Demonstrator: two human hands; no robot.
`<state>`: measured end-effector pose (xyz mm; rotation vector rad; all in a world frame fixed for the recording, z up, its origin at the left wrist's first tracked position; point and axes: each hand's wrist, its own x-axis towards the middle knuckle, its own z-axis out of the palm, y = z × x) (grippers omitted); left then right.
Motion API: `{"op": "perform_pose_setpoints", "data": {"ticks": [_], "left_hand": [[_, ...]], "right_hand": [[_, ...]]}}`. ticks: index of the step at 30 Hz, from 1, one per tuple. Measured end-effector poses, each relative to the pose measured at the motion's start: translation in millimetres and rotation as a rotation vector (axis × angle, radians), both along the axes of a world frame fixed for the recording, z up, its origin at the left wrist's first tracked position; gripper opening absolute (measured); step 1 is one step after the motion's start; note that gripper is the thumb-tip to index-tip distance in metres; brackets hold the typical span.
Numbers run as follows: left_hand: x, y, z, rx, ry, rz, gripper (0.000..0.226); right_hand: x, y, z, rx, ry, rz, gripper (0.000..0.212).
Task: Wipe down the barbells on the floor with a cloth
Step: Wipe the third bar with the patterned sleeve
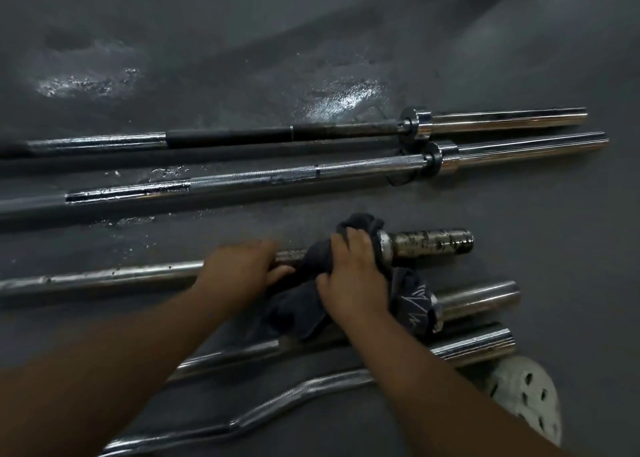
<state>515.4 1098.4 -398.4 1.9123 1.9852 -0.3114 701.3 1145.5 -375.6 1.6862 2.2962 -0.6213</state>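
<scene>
A person is kneeling or bending over a dark grey floor [346, 23] where several barbells are lying side by side. The right hand [356, 276] is pressing a dark cloth [304, 304] around the middle barbell [104, 278], close to its right end. Its fingers [349, 238] are curled shut over the cloth, probably so the cloth hugs the round bar and rubs all the way around. The left hand [239, 266] is resting on the same bar, just beside the cloth. Its fingers are bent over the bar but look loose, and they are likely keeping the bar from rolling while the other hand is wiping.

This barbell is looking dull and spotty. Its short end sleeve [433, 243] is showing brown, rusty patches, so it probably needs the most rubbing. Part of the cloth is hanging down over the next bar [478, 299] closer to the person.

Two long shiny barbells [242, 179] are lying farther away, with wet spots glinting on the floor around them. A wavy curl bar [277, 397] is lying closest to the person. A white shoe with holes [526, 397] is peeking in at the bottom right.
</scene>
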Motion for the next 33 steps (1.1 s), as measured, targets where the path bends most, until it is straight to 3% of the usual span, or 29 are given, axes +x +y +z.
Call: {"op": "perform_pose_setpoints", "data": {"ticks": [1, 4, 5, 6, 9, 11, 13, 15, 18, 22, 26, 28, 31, 33], "left_hand": [[-2.2, 3.0, -4.4, -0.039, -0.059, 0.023, 0.055], [-20.4, 33.7, 2.3, -0.505, -0.445, 0.139, 0.066], [-22.1, 39.4, 5.4, -0.549, -0.482, 0.119, 0.069], [-20.9, 40.6, 9.1, -0.517, -0.443, 0.072, 0.068], [-16.7, 6.4, 6.3, -0.132, -0.109, -0.083, 0.045], [-15.4, -21.5, 4.5, -0.004, -0.069, -0.175, 0.043], [-22.0, -17.2, -2.7, -0.066, -0.114, -0.181, 0.039], [-28.7, 1.8, -11.9, -0.27, -0.244, -0.094, 0.03], [-31.5, 25.0, -13.9, -0.491, -0.437, -0.045, 0.017], [-26.4, 7.9, 6.4, -0.298, -0.1, -0.183, 0.032], [-47.0, -33.5, 1.2, -0.027, -0.116, -0.139, 0.04], [-42.0, -43.0, -7.5, 0.103, -0.092, -0.073, 0.052], [-38.0, -11.5, -14.5, -0.211, -0.207, 0.069, 0.05], [-43.0, -1.5, -12.9, -0.317, -0.277, 0.073, 0.054]], "right_hand": [[-11.8, -5.7, -0.6, -0.02, 0.022, -0.003, 0.072], [-14.5, -7.4, -0.3, -0.1, 0.058, 0.156, 0.075], [-3.3, -1.1, 1.1, -0.095, 0.062, 0.182, 0.075], [7.2, 6.5, 1.9, -0.064, 0.054, 0.157, 0.074], [5.7, -4.1, 2.5, 0.009, -0.029, 0.02, 0.076], [-20.7, -21.2, 3.2, -0.046, -0.004, 0.021, 0.083], [-27.9, -27.2, 3.7, -0.111, 0.044, 0.147, 0.086], [-6.2, -15.4, 8.6, -0.118, 0.04, 0.249, 0.085], [28.8, 1.9, 18.5, -0.076, -0.061, 0.22, 0.083], [-0.1, -11.4, 21.9, -0.157, -0.096, 0.184, 0.086], [-19.8, -23.2, 16.9, -0.166, -0.009, 0.393, 0.083], [-0.8, -14.7, 15.4, -0.099, 0.003, 0.265, 0.08], [14.1, -10.0, 12.9, -0.022, -0.072, 0.031, 0.081], [-9.1, -24.7, 13.8, -0.086, -0.05, 0.099, 0.079]]}}
